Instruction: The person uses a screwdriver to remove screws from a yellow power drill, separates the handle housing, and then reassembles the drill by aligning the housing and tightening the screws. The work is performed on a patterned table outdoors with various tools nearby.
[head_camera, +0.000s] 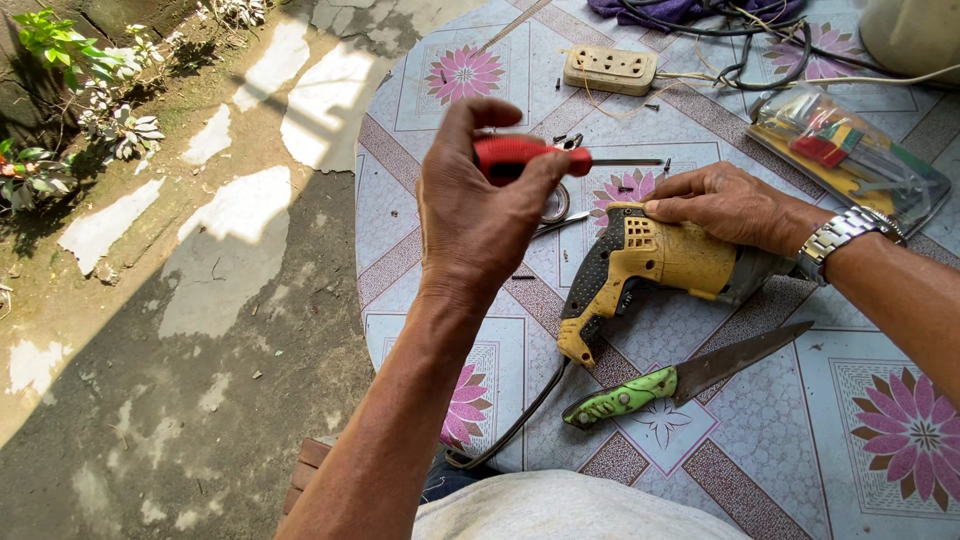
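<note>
My left hand is raised over the table and grips a red-handled screwdriver, its dark shaft pointing right. My right hand, with a metal watch at the wrist, rests on top of a worn yellow power drill that lies on its side on the round table with a flowered cloth. The drill's dark cord runs off the near table edge. A roll of tape lies just behind my left hand, partly hidden.
A knife with a green handle lies near the front edge. At the back are a beige power strip, tangled cables, a clear plastic pack of tools and small loose screws. Concrete ground and plants are left.
</note>
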